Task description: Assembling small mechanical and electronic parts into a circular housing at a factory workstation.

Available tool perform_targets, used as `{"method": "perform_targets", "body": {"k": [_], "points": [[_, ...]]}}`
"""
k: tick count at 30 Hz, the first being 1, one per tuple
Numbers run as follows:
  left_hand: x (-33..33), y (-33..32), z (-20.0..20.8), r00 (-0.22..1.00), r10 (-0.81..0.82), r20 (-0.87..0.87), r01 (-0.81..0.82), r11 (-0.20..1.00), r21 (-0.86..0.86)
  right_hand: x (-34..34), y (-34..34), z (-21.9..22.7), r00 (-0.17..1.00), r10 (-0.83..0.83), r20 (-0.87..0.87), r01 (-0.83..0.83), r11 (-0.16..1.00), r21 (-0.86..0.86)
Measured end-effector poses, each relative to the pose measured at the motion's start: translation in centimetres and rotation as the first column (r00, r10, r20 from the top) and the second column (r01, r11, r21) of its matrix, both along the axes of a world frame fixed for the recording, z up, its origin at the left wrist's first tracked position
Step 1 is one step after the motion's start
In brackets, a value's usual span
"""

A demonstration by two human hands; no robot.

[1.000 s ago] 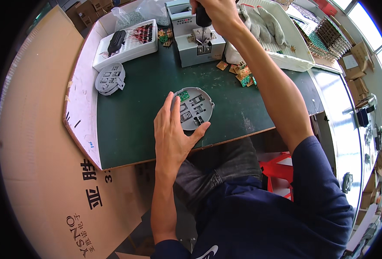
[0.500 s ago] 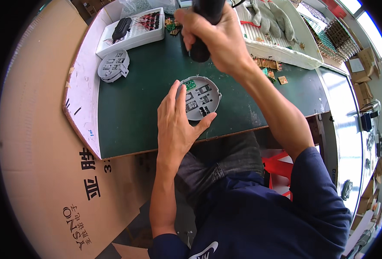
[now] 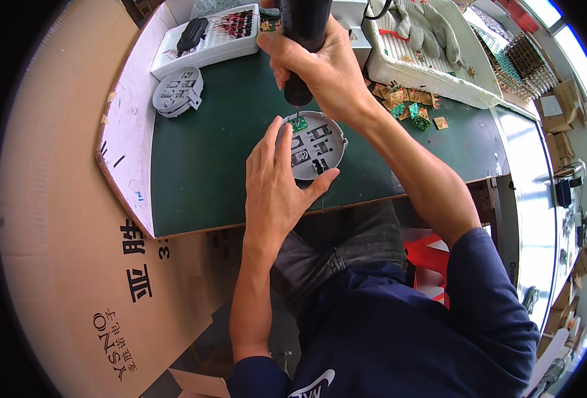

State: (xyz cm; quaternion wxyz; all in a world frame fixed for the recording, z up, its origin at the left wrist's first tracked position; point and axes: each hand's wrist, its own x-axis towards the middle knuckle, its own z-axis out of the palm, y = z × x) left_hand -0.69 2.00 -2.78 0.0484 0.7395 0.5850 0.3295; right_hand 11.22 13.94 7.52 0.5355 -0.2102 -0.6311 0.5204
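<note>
My left hand (image 3: 273,182) steadies a round grey plastic housing (image 3: 334,147) on the bench, fingers along its left side and thumb at its near edge. Cut-outs and small fittings show inside the housing, and a small green circuit board (image 3: 300,124) sits near its far rim. In my right hand (image 3: 333,73) is a black electric screwdriver (image 3: 304,30), held upright. Its thin bit points down and meets the green board, as far as I can tell. A second grey housing (image 3: 177,91) lies apart at the far left.
At the back left stands a white foam tray (image 3: 220,50) with a black case and red-wired parts. A white foam box (image 3: 432,83) holding grey gloves (image 3: 432,30) stands at the back right. Small circuit boards (image 3: 409,106) lie loose before it. A large cardboard sheet (image 3: 55,199) borders the left.
The screwdriver in my right hand has come down and slightly left, its bit now at the green board. My left hand and the housing have shifted slightly within the view.
</note>
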Motion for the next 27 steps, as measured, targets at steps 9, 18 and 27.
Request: {"method": "perform_targets", "body": {"k": [9, 18, 27], "points": [[-0.5, 0.6, -0.7, 1.0, 0.011, -0.021, -0.01, 0.999, 0.032, -0.9, 0.7, -1.0, 0.992, 0.074, 0.097, -0.077, 0.997, 0.025], [0.2, 0.1, 0.4, 0.999, 0.029, -0.037, -0.027, 0.998, 0.056, -0.7, 0.1, -0.4, 0.991, -0.029, 0.13, 0.013, 0.993, 0.12], [0.1, -0.3, 0.7, 1.0, 0.007, -0.026, -0.006, 1.0, 0.025, -0.3, 0.7, -0.2, 0.978, 0.183, 0.095, -0.196, 0.969, 0.151]]}}
